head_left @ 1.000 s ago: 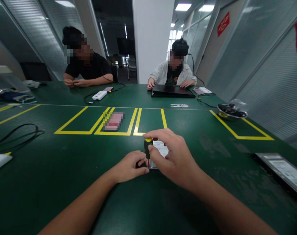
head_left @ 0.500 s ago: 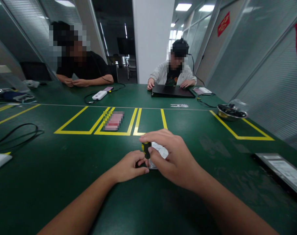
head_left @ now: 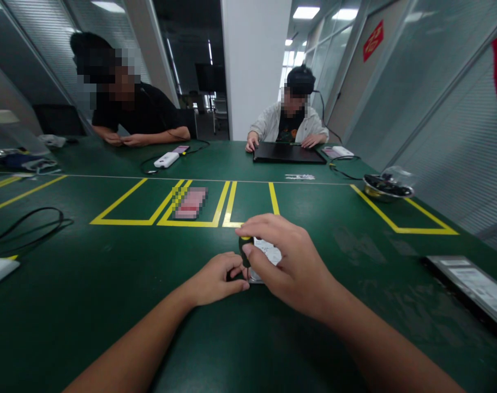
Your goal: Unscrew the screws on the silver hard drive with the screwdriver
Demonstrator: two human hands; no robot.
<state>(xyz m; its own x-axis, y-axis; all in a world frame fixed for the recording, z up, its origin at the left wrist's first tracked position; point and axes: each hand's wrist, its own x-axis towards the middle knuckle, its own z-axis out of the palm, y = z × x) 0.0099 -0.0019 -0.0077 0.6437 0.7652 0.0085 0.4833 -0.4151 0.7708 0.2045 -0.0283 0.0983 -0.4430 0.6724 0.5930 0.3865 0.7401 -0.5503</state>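
Note:
In front of me on the green table [head_left: 240, 338] lies a small hard drive [head_left: 268, 250], silver with a white label, partly covered by my hands. My right hand [head_left: 293, 262] is closed round a short black-and-yellow screwdriver [head_left: 247, 255], held upright over the drive's near left corner. Its tip is hidden behind my left fingertips. My left hand [head_left: 213, 279] rests on the table, its thumb and fingers gripping the drive's left edge beside the screwdriver.
A larger hard drive [head_left: 473, 284] lies at the right. Yellow tape outlines [head_left: 191, 222] mark the table, with a pink blurred item [head_left: 191, 203] there. A metal bowl of dark parts [head_left: 387, 188] stands farther right. Across sit two people, one [head_left: 301, 128] touching a black laptop-like panel [head_left: 289, 153].
The screwdriver handle has turned and tilted slightly within my right fingers. My left hand keeps its place. The person at the left has leaned a little farther left.

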